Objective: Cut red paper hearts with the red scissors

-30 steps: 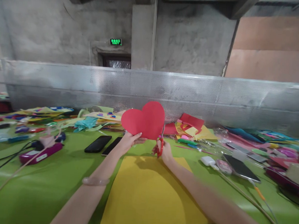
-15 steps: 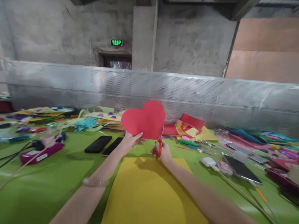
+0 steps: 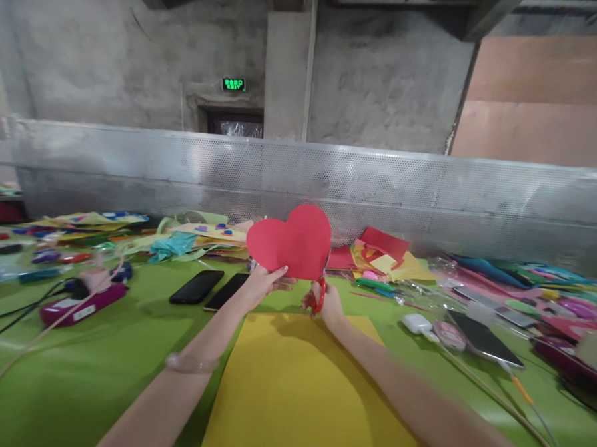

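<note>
A red paper heart [image 3: 297, 242] is held up in front of me, tilted a little to the left. My left hand [image 3: 265, 285] pinches its lower edge, thumb in front and fingers behind. My right hand [image 3: 326, 301] is closed round a pair of scissors with red handles [image 3: 322, 295]. The blades point upward along the right edge of the heart; how far apart they are is hard to make out. Below both hands lies a yellow sheet of paper [image 3: 300, 390] on the green tabletop [image 3: 144, 389].
Two dark phones [image 3: 196, 287] lie left of my hands. A purple power strip [image 3: 83, 305] with cables sits farther left. On the right are a white charger [image 3: 416, 324] and another phone [image 3: 485, 337]. Coloured paper scraps [image 3: 384, 255] line the back, before a perforated metal screen [image 3: 380, 188].
The red heart has shifted slightly right and down with my left hand. The scissors have stayed at its right edge, and my right hand has barely moved.
</note>
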`<state>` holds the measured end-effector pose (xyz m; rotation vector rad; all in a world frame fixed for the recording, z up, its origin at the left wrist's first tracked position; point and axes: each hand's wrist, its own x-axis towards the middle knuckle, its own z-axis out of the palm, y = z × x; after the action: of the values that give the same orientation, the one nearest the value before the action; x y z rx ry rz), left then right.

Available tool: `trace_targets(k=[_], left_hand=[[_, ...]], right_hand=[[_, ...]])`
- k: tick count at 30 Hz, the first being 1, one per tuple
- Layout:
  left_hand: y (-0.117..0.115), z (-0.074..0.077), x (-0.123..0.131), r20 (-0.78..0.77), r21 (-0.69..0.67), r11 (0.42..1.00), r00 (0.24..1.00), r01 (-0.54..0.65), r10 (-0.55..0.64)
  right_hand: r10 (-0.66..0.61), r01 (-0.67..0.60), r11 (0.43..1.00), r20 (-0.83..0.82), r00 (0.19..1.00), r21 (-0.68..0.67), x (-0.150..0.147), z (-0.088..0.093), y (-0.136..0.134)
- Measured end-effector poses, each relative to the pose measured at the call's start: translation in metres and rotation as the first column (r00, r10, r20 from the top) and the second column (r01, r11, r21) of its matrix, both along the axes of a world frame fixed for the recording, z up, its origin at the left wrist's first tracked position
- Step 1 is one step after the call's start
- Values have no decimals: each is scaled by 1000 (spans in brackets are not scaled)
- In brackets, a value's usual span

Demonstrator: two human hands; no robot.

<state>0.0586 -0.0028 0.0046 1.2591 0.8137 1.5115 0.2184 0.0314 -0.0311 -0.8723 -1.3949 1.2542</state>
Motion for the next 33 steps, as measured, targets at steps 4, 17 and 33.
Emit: trace_targets(k=[4, 17, 33], left_hand=[[2, -2, -1, 1, 12, 1000, 1000, 18, -18], [3, -2, 0, 17, 6, 1000, 1000, 15, -16], [4, -4, 0, 21, 24, 999, 999, 42, -42]], right_hand=[[-8, 8, 1000, -7, 1000, 3, 0, 0, 0], [-17, 17, 1000, -4, 1000, -3, 0, 1, 0], [-29, 29, 999, 6, 1000, 14, 1, 3, -3]])
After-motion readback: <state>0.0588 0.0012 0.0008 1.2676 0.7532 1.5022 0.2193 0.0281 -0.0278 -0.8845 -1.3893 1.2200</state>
